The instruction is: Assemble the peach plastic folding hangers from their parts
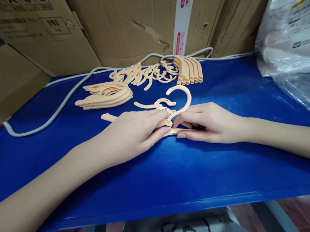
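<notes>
Between my hands is a cream plastic clothes hanger in pieces, its curved hook (187,93) standing up and bending to the left. My left hand (137,133) is closed on a hanger arm whose end (166,123) meets the foot of the hook. With thumb and fingertips, my right hand (209,124) pinches another hanger arm (175,131) just below the hook. Behind my fingers lies a loose hook piece (154,104). A flat strip end (108,117) sticks out past my left hand. My fingers hide the joint in part.
Stacked hanger arms (105,95) lie at the left, a heap of hooks (143,74) at the back, and a row of arms (189,70) beside it. A grey cable (58,114) crosses the blue table (160,180). Cardboard boxes (126,25) and a plastic-wrapped bundle (286,45) border it.
</notes>
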`<state>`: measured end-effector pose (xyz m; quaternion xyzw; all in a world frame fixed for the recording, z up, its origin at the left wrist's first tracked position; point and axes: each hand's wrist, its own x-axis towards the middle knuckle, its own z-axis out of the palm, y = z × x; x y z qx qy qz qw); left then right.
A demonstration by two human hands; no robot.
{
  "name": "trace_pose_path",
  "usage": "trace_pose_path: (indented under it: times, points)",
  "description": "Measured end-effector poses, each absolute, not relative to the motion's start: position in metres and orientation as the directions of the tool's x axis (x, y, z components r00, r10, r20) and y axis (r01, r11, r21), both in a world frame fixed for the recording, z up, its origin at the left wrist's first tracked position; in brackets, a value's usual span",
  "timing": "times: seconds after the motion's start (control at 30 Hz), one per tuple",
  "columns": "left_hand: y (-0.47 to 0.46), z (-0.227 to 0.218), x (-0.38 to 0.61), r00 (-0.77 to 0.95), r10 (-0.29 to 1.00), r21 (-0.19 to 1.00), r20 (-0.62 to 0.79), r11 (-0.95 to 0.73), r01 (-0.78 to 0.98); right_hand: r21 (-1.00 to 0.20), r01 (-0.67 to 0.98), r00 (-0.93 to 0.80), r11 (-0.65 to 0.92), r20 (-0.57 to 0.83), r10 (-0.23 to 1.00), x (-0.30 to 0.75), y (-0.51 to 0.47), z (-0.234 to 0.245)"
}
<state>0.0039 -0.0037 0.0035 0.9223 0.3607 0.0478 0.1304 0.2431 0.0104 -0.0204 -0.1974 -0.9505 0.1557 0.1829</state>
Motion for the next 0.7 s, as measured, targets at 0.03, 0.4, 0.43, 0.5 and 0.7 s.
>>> trace_pose_path:
  times: [0.03,0.4,0.43,0.5,0.7]
  points:
    - [-0.0037,0.0035,0.0038,0.736,0.677,0.275,-0.004,-0.707,0.652,-0.367,0.316,-0.855,0.875,0.289,0.430,0.2432,0.0103,-0.0203]
    - [-0.0042,0.0035,0.0041,0.735,0.678,0.284,-0.009,-0.703,0.652,-0.361,0.325,-0.854,0.874,0.286,0.435,0.2428,0.0100,-0.0209]
    - [-0.0041,0.0034,0.0040,0.737,0.675,0.288,-0.004,-0.705,0.648,-0.360,0.325,-0.853,0.875,0.287,0.435,0.2428,0.0099,-0.0209]
    - [-0.0036,0.0034,0.0038,0.738,0.675,0.292,0.002,-0.706,0.645,-0.361,0.327,-0.852,0.873,0.286,0.437,0.2427,0.0097,-0.0209]
    - [-0.0028,0.0042,0.0049,0.737,0.675,0.308,0.019,-0.706,0.638,-0.355,0.336,-0.856,0.872,0.271,0.440,0.2423,0.0093,-0.0200]
